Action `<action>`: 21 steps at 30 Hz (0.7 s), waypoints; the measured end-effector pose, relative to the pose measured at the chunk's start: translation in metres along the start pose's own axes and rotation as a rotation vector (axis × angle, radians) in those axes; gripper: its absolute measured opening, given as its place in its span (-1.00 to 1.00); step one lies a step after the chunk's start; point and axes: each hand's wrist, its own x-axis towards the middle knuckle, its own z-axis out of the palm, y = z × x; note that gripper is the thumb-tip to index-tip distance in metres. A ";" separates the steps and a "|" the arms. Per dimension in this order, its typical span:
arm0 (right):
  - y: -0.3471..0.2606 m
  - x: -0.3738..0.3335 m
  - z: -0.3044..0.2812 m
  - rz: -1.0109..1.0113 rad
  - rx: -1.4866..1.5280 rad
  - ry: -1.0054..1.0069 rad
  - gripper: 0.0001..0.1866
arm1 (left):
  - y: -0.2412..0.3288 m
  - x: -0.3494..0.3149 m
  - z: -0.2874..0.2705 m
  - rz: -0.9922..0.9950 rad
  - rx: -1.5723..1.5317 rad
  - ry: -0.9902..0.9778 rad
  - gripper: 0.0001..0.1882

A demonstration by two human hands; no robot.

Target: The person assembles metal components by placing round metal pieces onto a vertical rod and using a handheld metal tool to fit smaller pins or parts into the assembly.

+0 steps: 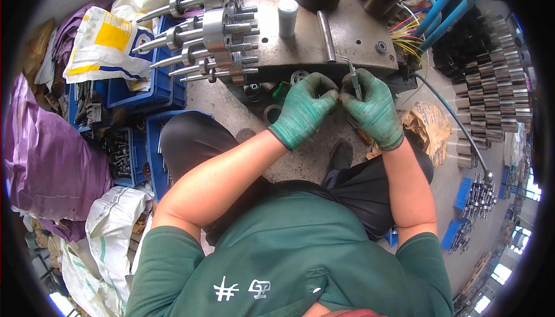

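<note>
Both of my hands wear green knit gloves with darkened fingertips, close together in front of the bench edge. In my right hand (pixel 372 106) are slim metal pliers (pixel 355 80) with a thin bent tip pointing up and away from me. The palm and fingers hide most of the tool. My left hand (pixel 306 106) is closed, thumb and forefinger pinched together, near the right fingertips. What it pinches, if anything, is too small or hidden to tell. Just beyond the hands, a metal rod (pixel 326 36) and a pale capped cylinder (pixel 288 17) rest on the metal bench (pixel 341 22).
Metal shafts with gears (pixel 217 28) stand at the bench's left. Blue crates (pixel 139 94) with parts, a white-and-yellow sack (pixel 107 45) and a purple sack (pixel 52 155) lie left. Right are stacked metal cylinders (pixel 491 91), blue hoses (pixel 457 10) and crumpled brown paper (pixel 428 129).
</note>
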 end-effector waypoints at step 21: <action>0.007 -0.003 0.011 0.213 0.719 0.074 -0.72 | 0.000 0.002 -0.003 -0.194 -0.538 -0.095 -0.68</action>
